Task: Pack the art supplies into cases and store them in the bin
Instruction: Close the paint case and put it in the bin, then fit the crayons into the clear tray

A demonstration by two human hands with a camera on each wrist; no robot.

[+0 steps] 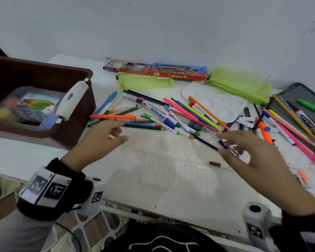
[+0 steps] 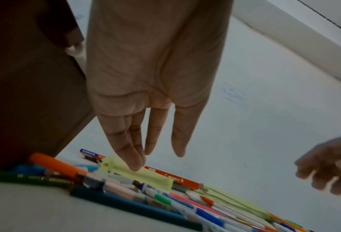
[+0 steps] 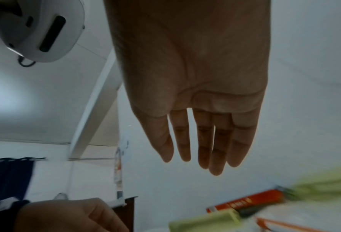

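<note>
The pens and pencils (image 1: 171,113) lie in a loose heap on the white worktop (image 1: 171,188), just beyond the fingers of both hands, markers crossing coloured pencils every which way, so they look tipped out for sorting and none is cased yet. The left hand (image 1: 102,137) hovers just short of the heap's near edge, fingers (image 2: 129,150) straight and slightly apart, holding nothing; an orange marker (image 1: 113,117) sits just past the fingertips. The right hand (image 1: 249,151) hangs over the heap's right end, fingers (image 3: 185,141) spread and relaxed, nothing in them; a dark pencil (image 1: 205,142) runs under them, and whether they touch it I cannot tell. Both palms face down, poised, I'd judge, to rake up a bundle.

Beyond the heap, well past the fingers, two green mesh pouches (image 1: 145,82) lie flat, handy as cases for the loose stuff. Between the pouches rests a white paint palette (image 1: 213,100). Against the wall stand two cardboard boxes: the left box (image 1: 127,67) reads STAEDTLER on its blue strip, the red and blue box (image 1: 178,71) carries script too small to read. To the right of the right hand, more markers lie on a grey tray (image 1: 298,93); one label looks like MARKER, blurred.

Left of the left hand sits the brown bin (image 1: 44,73) with a clear packet of supplies already inside
</note>
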